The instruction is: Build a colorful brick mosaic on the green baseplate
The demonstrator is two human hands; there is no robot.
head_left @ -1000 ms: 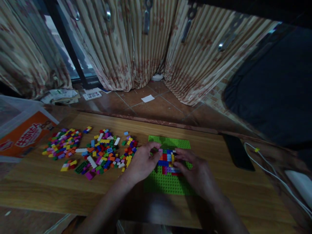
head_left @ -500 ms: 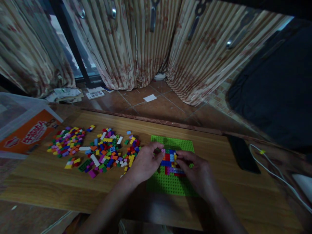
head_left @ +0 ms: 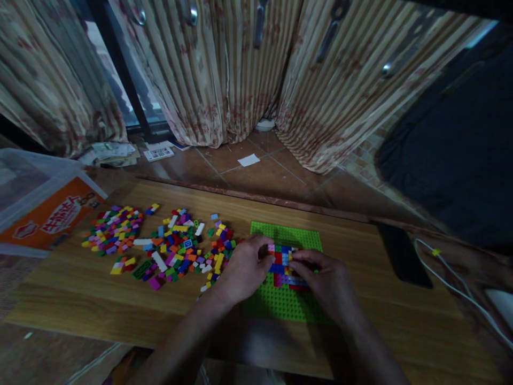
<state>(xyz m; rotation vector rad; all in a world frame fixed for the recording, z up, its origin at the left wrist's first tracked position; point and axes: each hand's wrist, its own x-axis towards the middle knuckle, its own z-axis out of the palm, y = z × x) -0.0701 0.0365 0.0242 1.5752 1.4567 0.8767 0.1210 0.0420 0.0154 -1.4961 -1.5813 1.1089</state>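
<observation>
Left hand [head_left: 244, 270] and right hand [head_left: 326, 280] rest on flat green studded baseplate [head_left: 286, 305], near table [head_left: 80, 305] edge. Fingertips pinch at multicoloured brick cluster [head_left: 284, 264]; grip contents unclear. Loose coloured bricks [head_left: 176, 248] left; black phone [head_left: 403, 256] right.

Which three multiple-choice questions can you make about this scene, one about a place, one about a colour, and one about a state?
1. Where do the loose bricks lie?
A. left of the baseplate
B. on the floor
C. on the phone

2. Which colour has the baseplate?
A. blue
B. green
C. white

3. What do both hands do?
A. rest flat on bare wood
B. hold a cable
C. meet over the built bricks

Answers: 1 A, the piles spread on the table to its left. 2 B, its studded surface is bright green. 3 C, the left hand and right hand have their fingers at the coloured patch.
</observation>
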